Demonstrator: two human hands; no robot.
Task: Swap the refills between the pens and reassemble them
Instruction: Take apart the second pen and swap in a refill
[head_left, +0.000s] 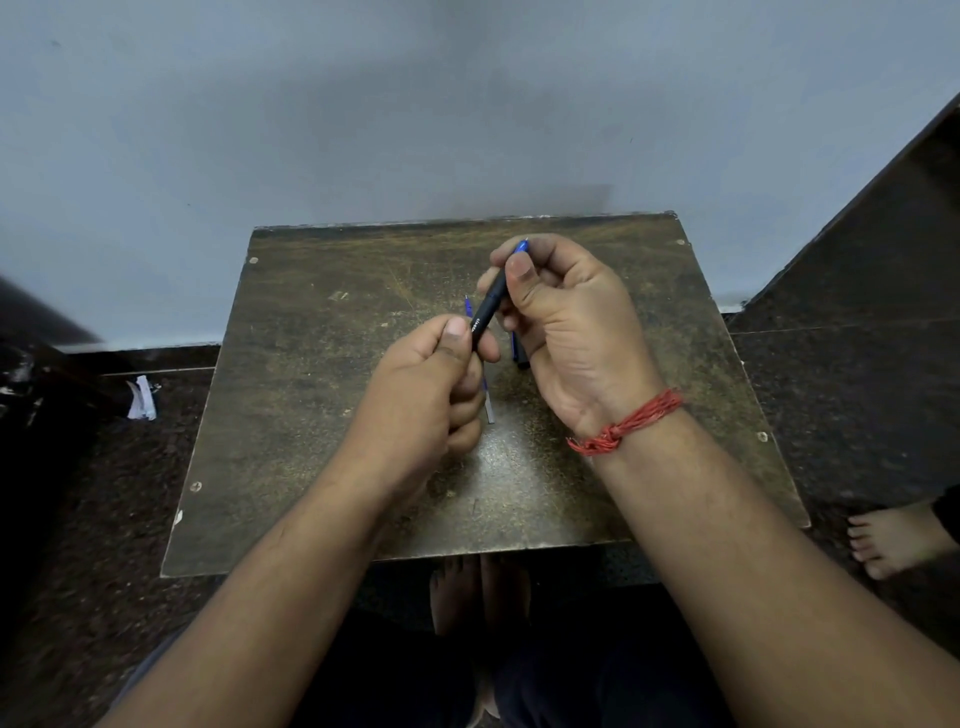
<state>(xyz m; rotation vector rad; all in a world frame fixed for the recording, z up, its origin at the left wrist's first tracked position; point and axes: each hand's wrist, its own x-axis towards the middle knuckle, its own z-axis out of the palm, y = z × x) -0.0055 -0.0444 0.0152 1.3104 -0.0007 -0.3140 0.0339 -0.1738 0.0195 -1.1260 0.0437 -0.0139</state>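
Pen (488, 306) in both hands; refill (489, 408) beneath.

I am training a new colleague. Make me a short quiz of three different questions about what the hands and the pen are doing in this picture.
1. True or false: both hands hold the black pen above the table.
2. Which hand grips the pen's end with the blue tip?
A. left hand
B. right hand
C. neither
3. Fill in: on the right wrist sits a red ____.

Key
1. True; one hand holds each end.
2. B; the left hand pinches the lower black end.
3. Thread band. Other pen parts lie on the table below the hands.
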